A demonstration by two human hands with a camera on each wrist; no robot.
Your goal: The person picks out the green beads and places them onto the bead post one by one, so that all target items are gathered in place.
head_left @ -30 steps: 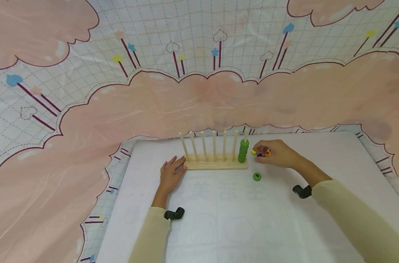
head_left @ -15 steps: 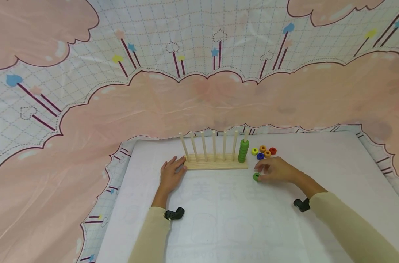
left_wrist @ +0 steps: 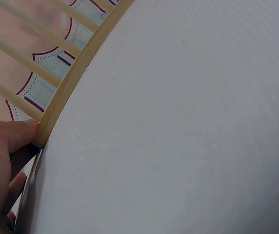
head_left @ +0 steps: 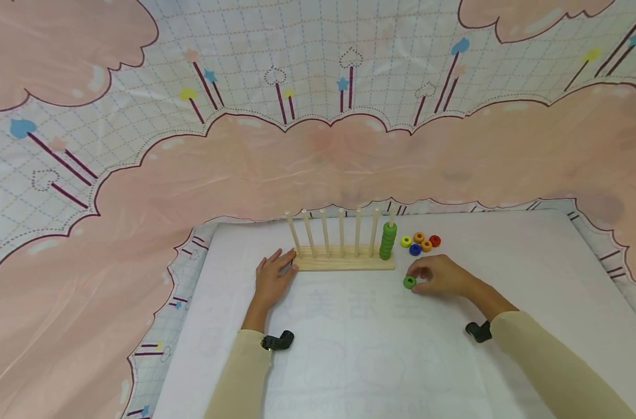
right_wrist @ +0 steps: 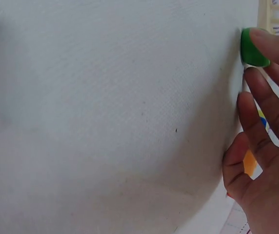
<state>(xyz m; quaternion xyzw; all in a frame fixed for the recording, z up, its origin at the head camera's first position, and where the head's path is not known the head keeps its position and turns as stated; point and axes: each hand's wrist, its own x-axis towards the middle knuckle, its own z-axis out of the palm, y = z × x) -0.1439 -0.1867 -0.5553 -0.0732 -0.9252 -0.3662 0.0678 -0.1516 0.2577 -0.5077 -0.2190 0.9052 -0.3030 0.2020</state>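
Observation:
A wooden peg rack [head_left: 344,265] stands near the far edge of the table, with a stack of green beads [head_left: 388,240] on its rightmost peg. At the rack's left end rests my left hand [head_left: 273,279], its fingers extended; the left wrist view shows the thumb [left_wrist: 20,134] against the base's end. To the right and nearer me, my right hand [head_left: 443,276] pinches a loose green bead [head_left: 409,282] between thumb and index finger at the tabletop. In the right wrist view the thumb lies across this bead [right_wrist: 253,48], and the other fingers are bent loosely.
Beyond the right hand lies a small cluster of loose beads: a yellow bead [head_left: 406,241], a blue bead [head_left: 415,249], a red bead [head_left: 435,240] and two orange ones. The white tabletop [head_left: 349,349] spreads in front of the rack. A patterned cloth [head_left: 318,163] hangs behind.
My right hand has come from the coloured bead cluster toward me to the loose green bead, and the thumb and finger have closed on it. My left hand has stayed at the rack.

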